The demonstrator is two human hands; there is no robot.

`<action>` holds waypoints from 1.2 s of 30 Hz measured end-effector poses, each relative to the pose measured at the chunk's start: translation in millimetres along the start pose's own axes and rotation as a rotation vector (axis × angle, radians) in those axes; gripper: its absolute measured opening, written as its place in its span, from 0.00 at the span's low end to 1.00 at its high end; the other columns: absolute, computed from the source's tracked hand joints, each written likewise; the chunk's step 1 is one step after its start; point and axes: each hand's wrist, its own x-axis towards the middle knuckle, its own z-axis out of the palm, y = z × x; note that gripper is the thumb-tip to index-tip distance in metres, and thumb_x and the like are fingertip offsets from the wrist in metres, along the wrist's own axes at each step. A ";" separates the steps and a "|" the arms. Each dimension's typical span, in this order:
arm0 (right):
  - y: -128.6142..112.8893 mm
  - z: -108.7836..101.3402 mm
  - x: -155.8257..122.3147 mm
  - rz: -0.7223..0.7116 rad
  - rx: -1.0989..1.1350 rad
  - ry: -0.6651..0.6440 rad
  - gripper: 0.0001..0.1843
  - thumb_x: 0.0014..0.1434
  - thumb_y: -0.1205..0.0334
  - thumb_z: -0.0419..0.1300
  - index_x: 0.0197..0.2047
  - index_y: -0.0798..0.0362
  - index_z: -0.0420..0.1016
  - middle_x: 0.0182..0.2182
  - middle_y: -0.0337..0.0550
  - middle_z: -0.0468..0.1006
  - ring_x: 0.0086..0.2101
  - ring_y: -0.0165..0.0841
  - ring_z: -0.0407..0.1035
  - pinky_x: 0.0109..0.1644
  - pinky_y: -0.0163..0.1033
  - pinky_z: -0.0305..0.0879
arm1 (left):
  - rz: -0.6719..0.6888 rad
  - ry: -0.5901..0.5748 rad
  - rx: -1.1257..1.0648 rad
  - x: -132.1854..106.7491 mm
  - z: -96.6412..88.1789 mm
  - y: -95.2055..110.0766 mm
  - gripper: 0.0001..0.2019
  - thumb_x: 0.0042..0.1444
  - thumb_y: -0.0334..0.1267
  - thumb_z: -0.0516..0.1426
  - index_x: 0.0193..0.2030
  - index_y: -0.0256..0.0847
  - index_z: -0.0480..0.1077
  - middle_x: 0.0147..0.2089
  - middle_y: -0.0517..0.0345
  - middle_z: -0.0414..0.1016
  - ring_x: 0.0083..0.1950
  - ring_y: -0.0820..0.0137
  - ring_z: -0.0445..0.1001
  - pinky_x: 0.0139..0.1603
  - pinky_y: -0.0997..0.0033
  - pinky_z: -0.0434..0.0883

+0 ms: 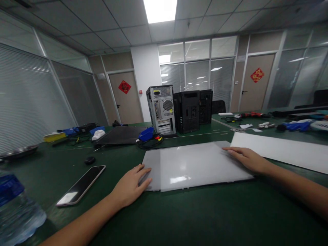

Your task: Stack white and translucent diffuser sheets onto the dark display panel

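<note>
A flat, glossy white panel [189, 167] with a thin dark edge lies on the green table in front of me. It looks like a backlight sheet from a display, with a greyer strip [153, 167] along its left side. My left hand [133, 184] rests on that left end, fingers stretched out and apart. On the opposite end lies my right hand [246, 159], its extended fingers touching the upper right part of the panel. Neither hand grips anything. Just behind the right hand, a second white sheet [284, 150] lies to the right.
Computer cases [164, 109] stand behind the panel, with a dark flat panel [121, 135] and a blue tray [146, 134] nearby. To my left are a phone [82, 186], a black puck-like object [90, 160] and a water bottle [17, 212]. Blue gloves [298, 125] lie far right.
</note>
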 end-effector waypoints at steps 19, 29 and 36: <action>-3.2 12.6 -3.6 -0.111 -0.024 -0.063 0.32 0.65 0.36 0.47 0.58 0.47 0.76 0.54 0.48 0.76 0.52 0.45 0.69 0.60 0.55 0.65 | 0.048 0.028 -0.037 -5.3 -1.3 0.8 0.35 0.67 0.61 0.44 0.70 0.38 0.61 0.71 0.41 0.60 0.71 0.52 0.59 0.71 0.50 0.57; 16.0 19.6 5.0 -0.136 -0.119 -0.009 0.31 0.63 0.34 0.49 0.52 0.46 0.80 0.50 0.47 0.78 0.50 0.46 0.71 0.58 0.59 0.68 | 0.052 0.031 -0.021 -8.2 -0.7 -0.4 0.36 0.65 0.63 0.44 0.70 0.39 0.60 0.72 0.41 0.60 0.71 0.51 0.60 0.71 0.49 0.58; 6.2 17.9 2.1 -0.142 -0.088 -0.050 0.31 0.61 0.32 0.50 0.54 0.42 0.79 0.53 0.44 0.77 0.53 0.48 0.70 0.61 0.60 0.66 | 0.051 0.021 -0.033 -8.3 -0.6 -1.3 0.37 0.65 0.64 0.44 0.71 0.38 0.59 0.73 0.41 0.57 0.73 0.51 0.57 0.72 0.50 0.56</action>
